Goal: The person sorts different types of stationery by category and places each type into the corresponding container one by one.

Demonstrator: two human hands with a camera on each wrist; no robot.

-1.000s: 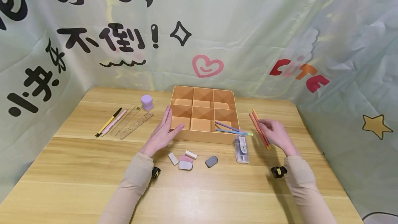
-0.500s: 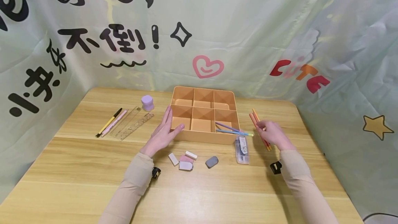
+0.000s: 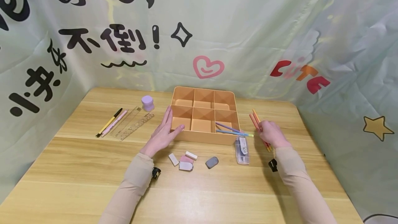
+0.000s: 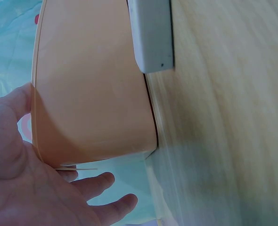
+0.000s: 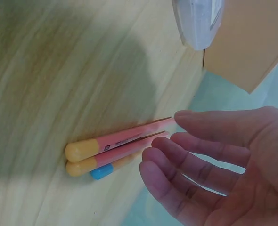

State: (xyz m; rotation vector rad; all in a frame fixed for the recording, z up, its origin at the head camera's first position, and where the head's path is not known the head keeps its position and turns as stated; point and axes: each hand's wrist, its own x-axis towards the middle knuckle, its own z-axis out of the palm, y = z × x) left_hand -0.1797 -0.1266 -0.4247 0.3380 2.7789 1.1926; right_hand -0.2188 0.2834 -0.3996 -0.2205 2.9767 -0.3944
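Observation:
My left hand [image 3: 162, 131] lies with fairly straight fingers along the left side of an orange six-compartment organizer box [image 3: 202, 137]; in the left wrist view its thumb [image 4: 19, 100] touches the rim. On the right, my right hand [image 3: 273, 134] pinches several pencils on the table between thumb and fingertips. Two are red pencils [image 5: 122, 140] with yellow ends; another is an orange pencil [image 5: 125, 161] with a blue end. The hand hides their middles in the head view. A purple pencil and a blue pencil [image 3: 228, 131] lean out of the box's front right compartment.
A clear plastic case [image 3: 242, 150] stands by the box's front right corner. Several erasers [image 3: 186, 166] and a grey oval eraser [image 3: 212, 162] lie in front. To the left are a yellow-and-black pen [image 3: 109, 123], a pink pen [image 3: 115, 123], clear rulers [image 3: 136, 127] and a purple container [image 3: 147, 103].
My right hand has shifted slightly left over the pencils, and its fingers have drawn in round them. The left hand has stayed against the box.

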